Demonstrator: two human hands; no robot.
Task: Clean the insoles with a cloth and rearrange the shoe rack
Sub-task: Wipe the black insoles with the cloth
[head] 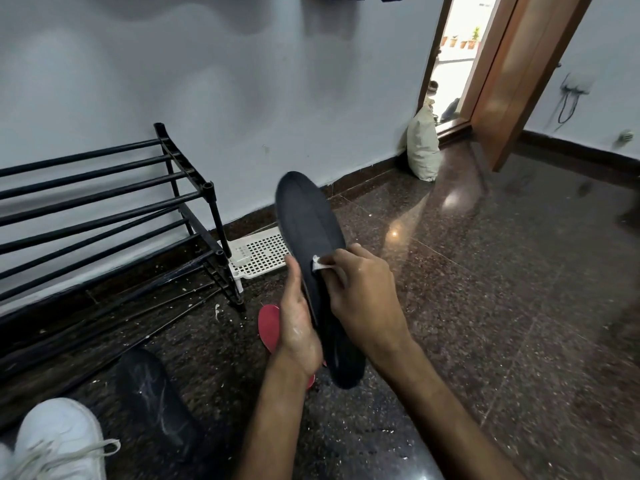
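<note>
Left hand (298, 327) holding dark insole (308, 220), right hand (363, 296) pinching cloth (320, 265) (white) against it

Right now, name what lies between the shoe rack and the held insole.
Head view: a white perforated tray on the floor, between the shoe rack and the held insole.

Dark insole (311, 220), steeply upright in midair; small white cloth (320, 265) against it.
</note>
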